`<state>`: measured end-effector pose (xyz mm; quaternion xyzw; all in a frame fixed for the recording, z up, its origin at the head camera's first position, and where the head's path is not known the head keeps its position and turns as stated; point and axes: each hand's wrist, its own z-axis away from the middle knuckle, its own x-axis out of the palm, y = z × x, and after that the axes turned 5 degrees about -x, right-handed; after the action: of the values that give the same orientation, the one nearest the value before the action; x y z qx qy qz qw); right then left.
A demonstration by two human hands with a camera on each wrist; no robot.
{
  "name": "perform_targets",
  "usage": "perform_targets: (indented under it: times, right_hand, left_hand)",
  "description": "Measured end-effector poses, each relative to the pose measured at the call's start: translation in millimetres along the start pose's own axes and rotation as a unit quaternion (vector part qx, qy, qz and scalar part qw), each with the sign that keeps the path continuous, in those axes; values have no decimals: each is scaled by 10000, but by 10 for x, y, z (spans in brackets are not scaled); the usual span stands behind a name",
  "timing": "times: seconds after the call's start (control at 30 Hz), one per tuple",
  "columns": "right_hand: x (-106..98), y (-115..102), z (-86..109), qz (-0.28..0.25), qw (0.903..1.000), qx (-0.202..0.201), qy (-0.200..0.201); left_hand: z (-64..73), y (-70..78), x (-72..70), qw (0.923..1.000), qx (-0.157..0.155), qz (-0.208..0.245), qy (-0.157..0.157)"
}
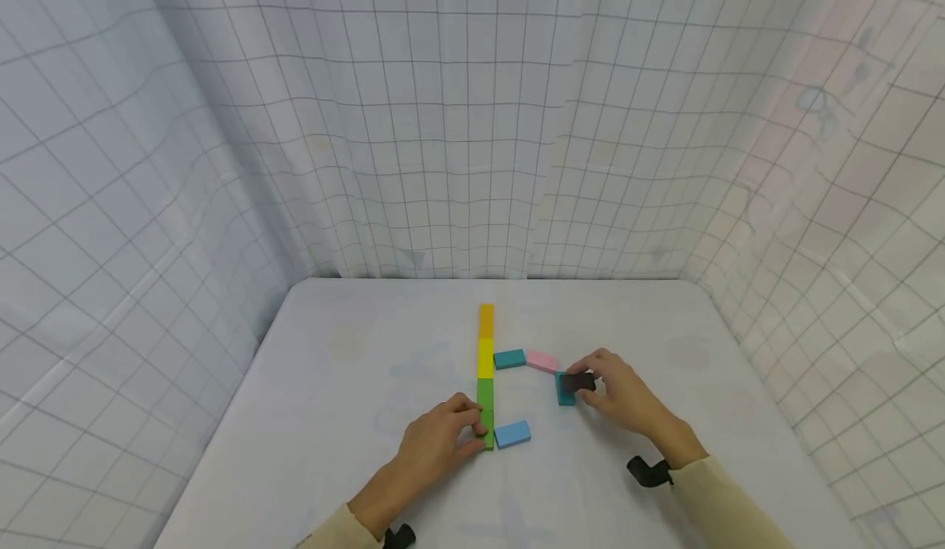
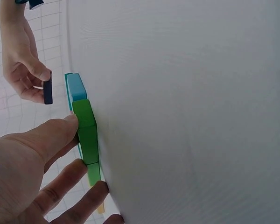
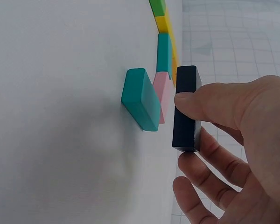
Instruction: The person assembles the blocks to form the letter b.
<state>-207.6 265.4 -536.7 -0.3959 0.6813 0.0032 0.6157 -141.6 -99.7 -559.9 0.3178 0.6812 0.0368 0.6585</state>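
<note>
A straight column of blocks runs away from me: two green blocks [image 1: 485, 395] nearest, then a yellow block [image 1: 485, 358] and an orange block [image 1: 486, 320]. At the column's near end, my left hand [image 1: 435, 442] rests its thumb and fingertips against the green blocks, fingers spread. My right hand [image 1: 623, 393] pinches a black block [image 3: 186, 109] between thumb and fingers. That black block is held up off the table and, from the head, overlaps a teal block [image 1: 565, 397]. A pink block [image 1: 542, 360] and another teal block [image 1: 510, 359] link this one toward the yellow block.
A light blue block [image 1: 513, 434] lies at the right of the near green block. White table cloth [image 1: 332, 385] spreads under everything. Grid-patterned white curtains [image 1: 472, 122] hang at the back and both sides.
</note>
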Motion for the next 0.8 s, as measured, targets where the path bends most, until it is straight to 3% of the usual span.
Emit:
perform_targets:
  times: [0.8]
  right_hand:
    - [171, -168, 12, -59, 9985, -137, -536]
  left_hand:
    - [-1, 3, -2, 10000, -33, 23, 1]
